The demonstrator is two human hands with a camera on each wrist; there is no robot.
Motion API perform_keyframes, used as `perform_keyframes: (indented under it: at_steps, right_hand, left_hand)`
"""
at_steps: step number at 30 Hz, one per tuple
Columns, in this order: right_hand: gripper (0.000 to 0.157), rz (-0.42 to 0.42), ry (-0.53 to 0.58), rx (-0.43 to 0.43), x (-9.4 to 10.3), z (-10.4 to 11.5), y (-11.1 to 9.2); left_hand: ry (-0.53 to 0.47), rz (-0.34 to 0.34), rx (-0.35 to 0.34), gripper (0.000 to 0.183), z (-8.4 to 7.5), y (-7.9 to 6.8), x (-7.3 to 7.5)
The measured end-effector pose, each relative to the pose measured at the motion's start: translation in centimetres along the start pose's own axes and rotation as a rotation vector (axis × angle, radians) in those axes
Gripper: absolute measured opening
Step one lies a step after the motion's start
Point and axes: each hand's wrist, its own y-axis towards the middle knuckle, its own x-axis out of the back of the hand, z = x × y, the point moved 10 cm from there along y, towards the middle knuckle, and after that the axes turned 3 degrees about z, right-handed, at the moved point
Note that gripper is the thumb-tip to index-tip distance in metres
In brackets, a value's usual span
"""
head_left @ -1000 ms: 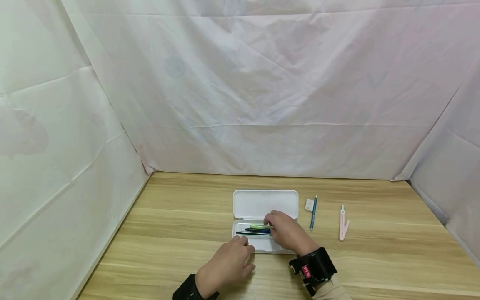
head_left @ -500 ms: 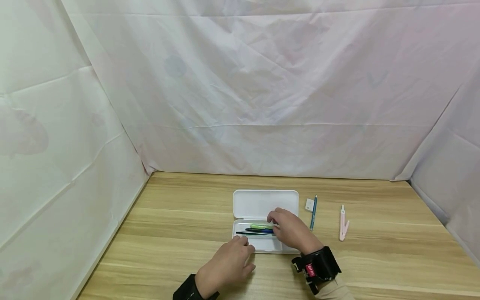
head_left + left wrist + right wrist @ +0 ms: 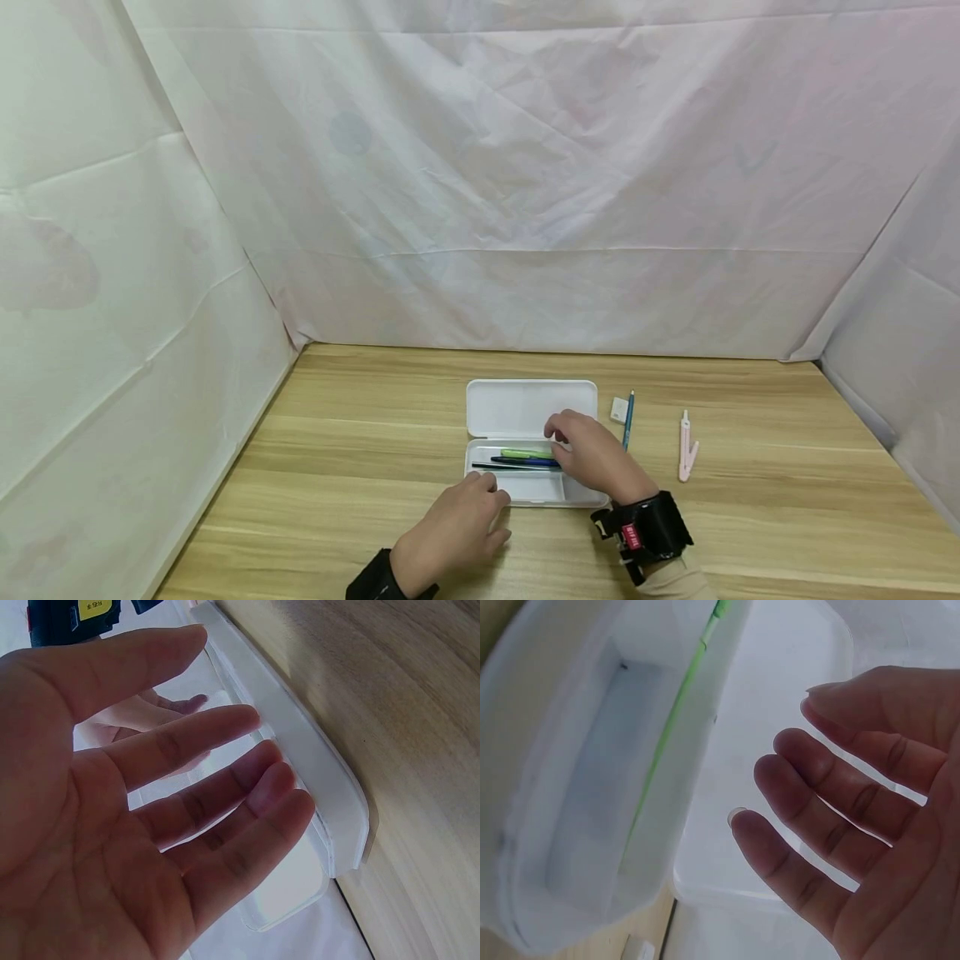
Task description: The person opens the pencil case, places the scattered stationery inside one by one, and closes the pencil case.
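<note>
A white pencil case (image 3: 531, 408) lies with its lid raised back. In its rear compartment lie a green pen (image 3: 519, 453), a dark blue pen (image 3: 517, 461) and a thin black one (image 3: 506, 467). My left hand (image 3: 461, 517) touches the case's near wall with loosely bent fingers, the thumb apart in the left wrist view. Over the right end of the case hovers my right hand (image 3: 592, 454), hiding the pens' right ends. In the right wrist view its fingers (image 3: 795, 787) are spread and hold nothing, beside the green pen (image 3: 667, 724).
Right of the case a white eraser (image 3: 618, 409) lies beside a blue pencil (image 3: 629, 417). Farther right lies a pink drawing compass (image 3: 686, 454). White cloth (image 3: 525, 208) hangs along the back and sides of the wooden table (image 3: 360, 433).
My right hand has drawn away to the right along the pens, uncovering more of them and the front compartment's divider. The left hand has stayed in place.
</note>
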Motion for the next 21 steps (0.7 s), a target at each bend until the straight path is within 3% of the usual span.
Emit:
perform_keyframes:
  at_steps: [21]
  right_hand:
    - [0.013,-0.071,0.011,-0.01,3.1,-2.4,-0.9]
  left_hand:
    - [0.003,-0.01,0.001,0.024,0.0,-0.1,0.0]
